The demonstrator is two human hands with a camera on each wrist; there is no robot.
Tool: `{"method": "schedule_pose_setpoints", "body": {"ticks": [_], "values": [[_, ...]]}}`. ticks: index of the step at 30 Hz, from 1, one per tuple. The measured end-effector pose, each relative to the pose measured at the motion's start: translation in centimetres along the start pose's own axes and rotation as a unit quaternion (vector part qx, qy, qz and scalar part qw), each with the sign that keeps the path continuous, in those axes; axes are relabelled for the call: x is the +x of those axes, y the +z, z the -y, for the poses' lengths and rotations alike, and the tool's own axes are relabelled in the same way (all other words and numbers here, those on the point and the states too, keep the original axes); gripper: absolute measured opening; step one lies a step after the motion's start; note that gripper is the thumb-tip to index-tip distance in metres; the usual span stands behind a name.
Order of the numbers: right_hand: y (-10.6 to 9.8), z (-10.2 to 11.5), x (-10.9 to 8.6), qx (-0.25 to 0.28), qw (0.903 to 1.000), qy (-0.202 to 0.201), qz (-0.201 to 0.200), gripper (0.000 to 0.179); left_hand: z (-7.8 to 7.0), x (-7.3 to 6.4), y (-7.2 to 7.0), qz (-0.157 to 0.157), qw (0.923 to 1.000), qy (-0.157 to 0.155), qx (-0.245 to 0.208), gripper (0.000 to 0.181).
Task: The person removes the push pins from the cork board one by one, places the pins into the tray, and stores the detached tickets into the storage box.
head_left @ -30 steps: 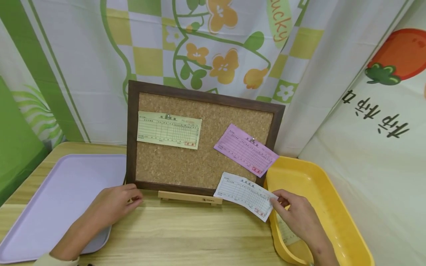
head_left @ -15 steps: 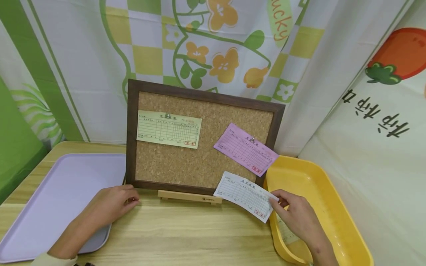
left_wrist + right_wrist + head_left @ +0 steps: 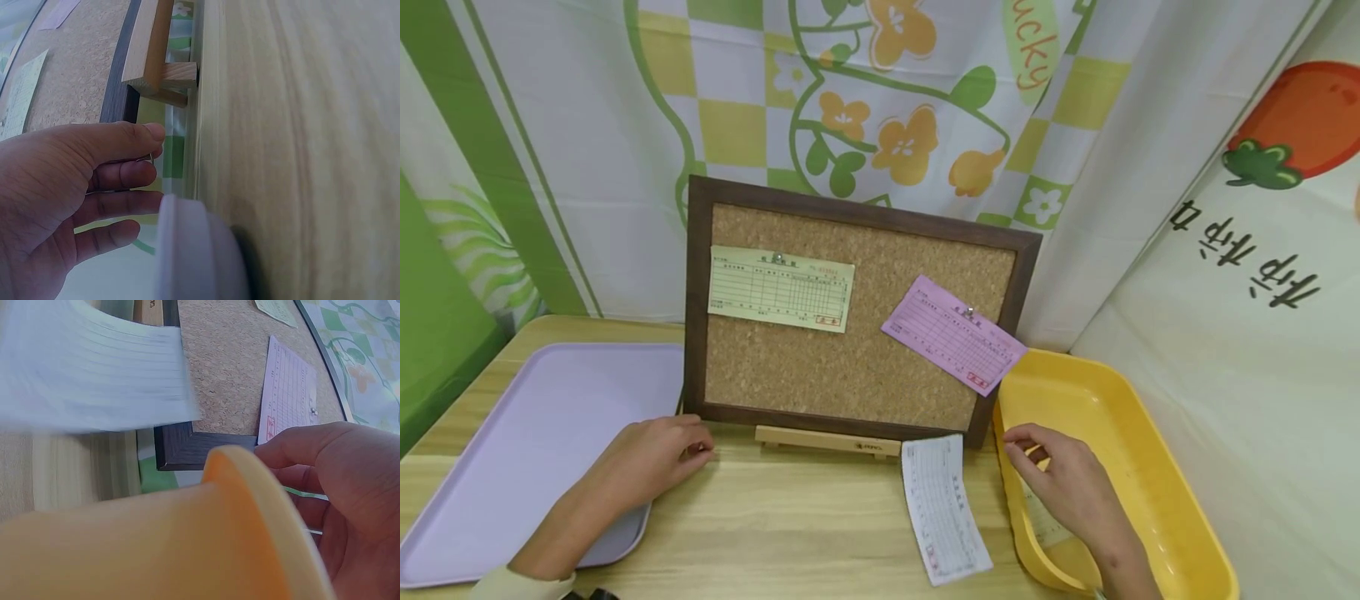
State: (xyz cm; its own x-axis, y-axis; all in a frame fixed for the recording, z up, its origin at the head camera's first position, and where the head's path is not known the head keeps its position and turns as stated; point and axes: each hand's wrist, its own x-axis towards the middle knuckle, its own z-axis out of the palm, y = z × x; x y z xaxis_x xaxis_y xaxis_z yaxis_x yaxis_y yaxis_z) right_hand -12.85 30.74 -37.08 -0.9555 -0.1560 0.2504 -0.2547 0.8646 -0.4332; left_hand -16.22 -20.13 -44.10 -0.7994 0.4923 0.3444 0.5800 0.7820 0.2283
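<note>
A white receipt slip is in the air in front of the board's lower right edge, apart from both hands and blurred in the right wrist view. My right hand is over the yellow bin's left rim, fingers loosely bent around nothing. Beside the board's lower left corner, my left hand pinches a thin metal pin, mostly hidden by the fingertips. On the framed cork board, a yellow receipt slip is pinned at upper left. A purple receipt slip hangs tilted from a pin at right.
A small wooden easel foot supports the board. The lilac tray lies at left, under the left forearm. At right stands the yellow bin, with a pale slip inside. A patterned curtain hangs behind.
The white slip has left my right hand's fingers, turned from nearly level to upright, and dropped lower. Both hands have stayed nearly in place.
</note>
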Motion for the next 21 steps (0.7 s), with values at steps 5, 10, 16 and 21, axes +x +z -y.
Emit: {"method": "schedule_pose_setpoints", "body": {"ticks": [5, 10, 16, 21], "values": [[0.1, 0.1, 0.0, 0.002, 1.0000, 0.006, 0.006, 0.009, 0.0, 0.0, 0.0, -0.002, 1.0000, 0.000, -0.003, 0.014], [0.1, 0.2, -0.1, -0.001, 0.9999, 0.010, 0.011, 0.010, -0.2, 0.0, -0.3, 0.002, 1.0000, -0.005, -0.003, 0.014], [0.1, 0.6, -0.1, -0.001, 1.0000, 0.003, 0.009, 0.007, -0.7, 0.1, -0.5, 0.001, 1.0000, -0.003, 0.000, 0.011], [0.2, 1.1, -0.1, -0.005, 1.0000, -0.003, 0.008, 0.007, -1.5, 0.3, -0.6, -0.002, 1.0000, 0.009, 0.004, 0.008]]}}
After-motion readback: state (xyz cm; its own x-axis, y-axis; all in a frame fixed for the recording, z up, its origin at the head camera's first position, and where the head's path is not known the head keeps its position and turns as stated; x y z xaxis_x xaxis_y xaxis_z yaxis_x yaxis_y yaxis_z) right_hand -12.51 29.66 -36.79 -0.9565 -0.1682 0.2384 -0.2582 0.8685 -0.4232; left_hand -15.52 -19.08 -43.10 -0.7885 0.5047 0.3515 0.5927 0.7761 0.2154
